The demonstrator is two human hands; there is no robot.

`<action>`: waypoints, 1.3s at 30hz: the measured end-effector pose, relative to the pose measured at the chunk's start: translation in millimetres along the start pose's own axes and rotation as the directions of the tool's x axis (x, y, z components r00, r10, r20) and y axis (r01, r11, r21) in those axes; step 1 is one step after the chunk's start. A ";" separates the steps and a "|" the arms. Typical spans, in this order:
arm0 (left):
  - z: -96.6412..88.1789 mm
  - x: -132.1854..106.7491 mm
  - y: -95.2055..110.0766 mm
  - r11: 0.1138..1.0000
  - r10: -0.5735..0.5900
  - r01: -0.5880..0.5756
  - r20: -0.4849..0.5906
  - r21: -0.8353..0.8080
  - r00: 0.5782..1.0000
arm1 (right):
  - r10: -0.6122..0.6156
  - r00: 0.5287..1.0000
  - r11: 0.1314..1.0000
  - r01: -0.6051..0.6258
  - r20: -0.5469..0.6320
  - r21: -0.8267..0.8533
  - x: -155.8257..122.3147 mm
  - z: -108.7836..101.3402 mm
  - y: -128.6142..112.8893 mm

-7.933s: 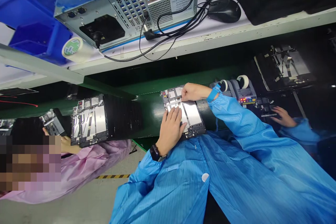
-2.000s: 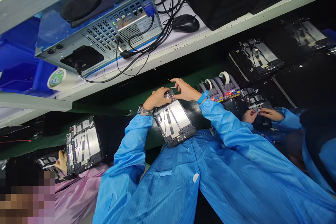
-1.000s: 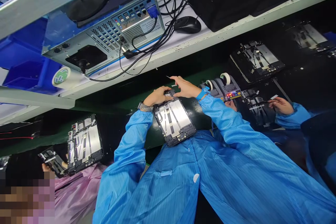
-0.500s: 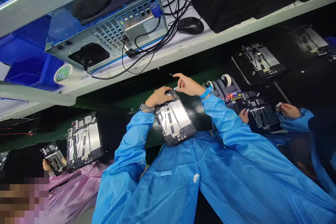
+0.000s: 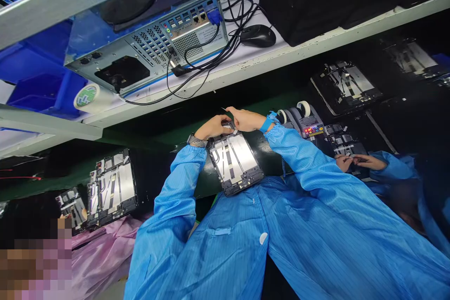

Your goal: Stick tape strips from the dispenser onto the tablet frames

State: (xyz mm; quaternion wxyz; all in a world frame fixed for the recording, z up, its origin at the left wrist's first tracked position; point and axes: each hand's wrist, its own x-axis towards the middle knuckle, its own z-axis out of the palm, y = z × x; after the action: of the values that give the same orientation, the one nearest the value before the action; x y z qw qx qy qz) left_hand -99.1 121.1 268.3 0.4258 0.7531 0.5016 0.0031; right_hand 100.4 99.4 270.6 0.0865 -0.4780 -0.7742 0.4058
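An opened tablet [image 5: 236, 159], its silver plate and dark ribbon cables exposed, lies tilted on the bench edge against my lap. My left hand [image 5: 212, 127] grips its far left corner, fingers bent over the edge. At the far edge, my right hand [image 5: 248, 120] is closed, pinching a small white piece of tape [image 5: 236, 131] down at the tablet. A thin pointed tool [image 5: 223, 109] sticks out beyond the right fingers; its grip is hidden. The right fingertips are close to the left ones.
A tape dispenser [image 5: 310, 124] stands right of my right hand. Further right, a co-worker's hands [image 5: 358, 161] work over another opened tablet [image 5: 346, 143]. More tablets [image 5: 114, 187] lie left beside a person in pink. A shelf [image 5: 200, 96] with a computer [image 5: 147, 42] crosses ahead.
My right hand has moved left and down, bringing the white tape from just beyond the tablet onto its far edge. The co-worker's hands at right have come together.
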 end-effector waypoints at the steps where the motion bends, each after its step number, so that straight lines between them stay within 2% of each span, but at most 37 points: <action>1: 0.3 0.0 -0.4 1.000 0.003 -0.003 -0.002 -0.011 1.000 | 0.001 1.000 1.000 -0.001 -0.002 -0.019 -0.1 -0.1 -1.6; 8: 0.9 -0.9 1.3 0.997 0.040 -0.039 0.003 -0.072 0.999 | -0.038 0.999 0.990 0.034 -0.031 -0.137 8.0 9.1 0.1; 14: 0.5 -2.2 7.5 0.997 0.020 -0.019 0.010 -0.072 1.000 | 0.009 0.999 0.976 -0.020 -0.054 -0.219 11.1 14.2 -3.4; 18: 0.8 0.0 4.3 0.997 0.027 -0.026 0.017 -0.072 0.999 | 0.035 0.995 0.975 -0.054 -0.089 -0.215 15.1 11.4 -7.6; 22: 0.8 2.2 -0.4 1.000 0.016 -0.016 0.004 -0.012 1.000 | 0.066 0.993 0.985 -0.081 -0.100 -0.155 20.9 1.0 3.5; 25: 0.6 2.6 -1.6 1.000 0.005 -0.005 0.007 -0.006 1.000 | 0.065 0.995 0.998 -0.066 -0.074 -0.005 16.3 -6.4 21.6; 30: 0.3 2.9 -1.8 1.000 -0.005 0.005 0.012 -0.007 1.000 | 0.113 0.966 0.971 -0.058 -0.232 0.233 -2.3 -1.3 44.6; 35: -1.1 2.7 -0.3 1.000 0.010 -0.010 0.005 -0.015 1.000 | 0.119 0.979 0.970 -0.079 -0.164 0.230 -5.3 15.7 43.6; 39: -1.4 4.9 -2.8 0.999 0.038 -0.037 0.012 -0.021 0.999 | 0.129 0.985 0.973 -0.103 -0.116 0.207 -2.4 21.2 36.1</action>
State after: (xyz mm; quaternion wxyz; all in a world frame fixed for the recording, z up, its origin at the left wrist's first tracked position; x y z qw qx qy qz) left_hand -99.5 126.1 265.4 0.4366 0.7578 0.4847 0.0119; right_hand 114.7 93.6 231.6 0.1602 -0.5364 -0.6931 0.4542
